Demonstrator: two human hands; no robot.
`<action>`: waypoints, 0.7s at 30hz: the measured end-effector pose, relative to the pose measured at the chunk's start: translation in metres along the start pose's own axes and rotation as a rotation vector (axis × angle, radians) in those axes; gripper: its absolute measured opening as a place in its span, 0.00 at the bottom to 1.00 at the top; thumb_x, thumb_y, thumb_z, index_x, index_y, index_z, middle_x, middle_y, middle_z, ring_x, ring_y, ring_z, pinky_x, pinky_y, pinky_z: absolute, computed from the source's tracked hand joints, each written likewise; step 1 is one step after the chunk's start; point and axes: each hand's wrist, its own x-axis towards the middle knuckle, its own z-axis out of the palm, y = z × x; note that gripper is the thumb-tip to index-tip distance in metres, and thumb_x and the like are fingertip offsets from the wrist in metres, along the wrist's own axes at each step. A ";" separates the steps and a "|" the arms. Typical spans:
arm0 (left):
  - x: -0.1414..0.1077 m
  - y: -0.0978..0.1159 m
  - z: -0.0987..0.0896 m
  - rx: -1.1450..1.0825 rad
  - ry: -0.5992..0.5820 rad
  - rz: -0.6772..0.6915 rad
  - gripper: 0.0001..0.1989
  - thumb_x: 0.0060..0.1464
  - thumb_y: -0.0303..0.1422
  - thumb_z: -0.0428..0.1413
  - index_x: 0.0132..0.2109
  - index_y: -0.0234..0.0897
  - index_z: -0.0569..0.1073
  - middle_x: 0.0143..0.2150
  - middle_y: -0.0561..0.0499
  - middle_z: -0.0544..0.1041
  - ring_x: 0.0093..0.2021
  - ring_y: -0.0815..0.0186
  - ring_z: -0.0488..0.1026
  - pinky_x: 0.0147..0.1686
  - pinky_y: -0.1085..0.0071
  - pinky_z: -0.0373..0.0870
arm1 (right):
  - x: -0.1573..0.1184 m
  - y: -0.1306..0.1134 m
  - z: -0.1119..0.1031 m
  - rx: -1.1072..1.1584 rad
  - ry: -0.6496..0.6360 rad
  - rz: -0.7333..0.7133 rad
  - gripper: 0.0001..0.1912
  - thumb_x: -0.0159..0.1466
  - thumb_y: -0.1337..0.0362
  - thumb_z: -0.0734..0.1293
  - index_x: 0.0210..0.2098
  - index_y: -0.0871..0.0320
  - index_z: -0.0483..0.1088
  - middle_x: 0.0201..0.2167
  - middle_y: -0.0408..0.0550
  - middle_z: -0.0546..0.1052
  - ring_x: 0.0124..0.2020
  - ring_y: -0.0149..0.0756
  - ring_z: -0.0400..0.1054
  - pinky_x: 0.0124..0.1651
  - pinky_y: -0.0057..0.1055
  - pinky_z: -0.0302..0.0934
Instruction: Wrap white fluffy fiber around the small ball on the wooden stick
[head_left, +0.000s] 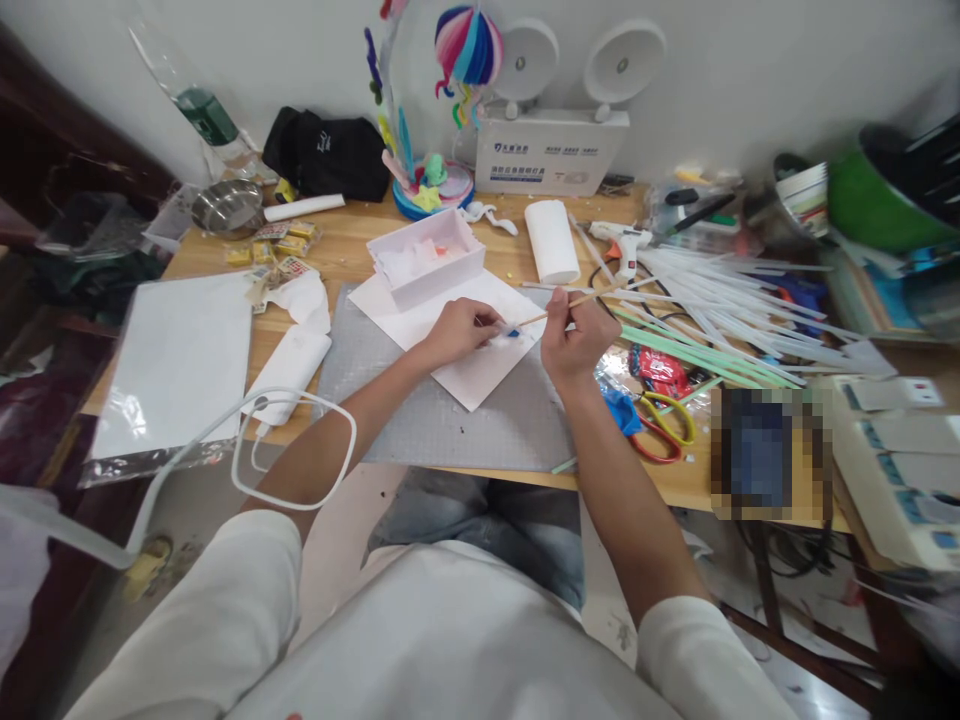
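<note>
My right hand [579,336] is closed around a thin wooden stick [534,319], whose lower tip points left toward my left hand. With fingers pinched together, my left hand [466,330] is at a small whitish piece with a blue patch [513,333]; my fingers partly cover it, and I cannot make out exactly what they hold. The stick's tip meets this blue spot. Both hands are just above a white sheet [469,385] that lies on a grey cutting mat [405,425]. Just behind my left hand, a white open box [439,280] holds pale, pinkish bits.
White sticks [720,300], green sticks [705,345], a glue gun [624,240] and scissors [664,425] lie at the right. A paper roll [553,242] stands behind. At left are a white power bank [289,370] with a looping cable [352,450] and bagged paper [176,350].
</note>
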 end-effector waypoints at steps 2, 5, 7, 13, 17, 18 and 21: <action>0.000 0.000 0.000 -0.019 0.000 -0.012 0.06 0.54 0.24 0.62 0.39 0.30 0.83 0.31 0.49 0.80 0.25 0.75 0.71 0.26 0.78 0.67 | 0.000 0.001 0.000 -0.002 0.006 -0.020 0.27 0.73 0.50 0.54 0.21 0.54 0.60 0.17 0.41 0.63 0.22 0.29 0.57 0.31 0.33 0.49; -0.001 0.001 0.001 -0.047 -0.005 -0.033 0.06 0.54 0.23 0.61 0.40 0.29 0.82 0.30 0.49 0.80 0.24 0.75 0.71 0.25 0.79 0.67 | -0.001 0.002 0.001 0.013 -0.003 -0.020 0.27 0.73 0.50 0.53 0.20 0.54 0.60 0.17 0.42 0.63 0.21 0.29 0.57 0.30 0.33 0.49; -0.001 0.000 0.001 -0.061 -0.007 -0.035 0.07 0.54 0.23 0.61 0.40 0.29 0.82 0.30 0.49 0.79 0.24 0.75 0.71 0.25 0.79 0.67 | -0.002 0.002 0.001 0.012 -0.012 -0.013 0.28 0.73 0.49 0.53 0.20 0.54 0.60 0.16 0.42 0.63 0.21 0.29 0.56 0.29 0.33 0.48; 0.000 -0.004 0.001 -0.077 -0.004 -0.028 0.07 0.53 0.25 0.62 0.41 0.30 0.83 0.31 0.49 0.80 0.24 0.74 0.71 0.25 0.78 0.67 | -0.001 0.003 0.002 -0.010 -0.026 0.012 0.27 0.73 0.49 0.53 0.22 0.54 0.64 0.17 0.43 0.66 0.21 0.30 0.60 0.30 0.33 0.50; 0.000 -0.006 -0.001 -0.046 -0.048 0.012 0.08 0.53 0.27 0.62 0.40 0.32 0.84 0.31 0.49 0.81 0.26 0.72 0.72 0.29 0.75 0.68 | -0.002 0.004 0.001 0.009 -0.055 0.016 0.27 0.73 0.50 0.54 0.23 0.54 0.66 0.16 0.43 0.68 0.22 0.31 0.63 0.32 0.33 0.53; 0.000 -0.007 -0.002 -0.019 -0.067 0.036 0.08 0.52 0.27 0.63 0.40 0.33 0.84 0.32 0.49 0.82 0.27 0.71 0.73 0.31 0.74 0.69 | -0.002 0.003 0.001 0.015 -0.061 0.015 0.27 0.73 0.50 0.54 0.23 0.54 0.66 0.16 0.42 0.68 0.21 0.31 0.63 0.32 0.33 0.54; 0.000 -0.006 0.000 0.084 -0.110 0.124 0.10 0.51 0.27 0.64 0.42 0.36 0.85 0.35 0.49 0.84 0.31 0.69 0.75 0.37 0.71 0.71 | -0.003 0.002 0.000 0.020 -0.062 0.001 0.27 0.73 0.51 0.55 0.22 0.54 0.66 0.16 0.42 0.69 0.22 0.31 0.65 0.33 0.32 0.55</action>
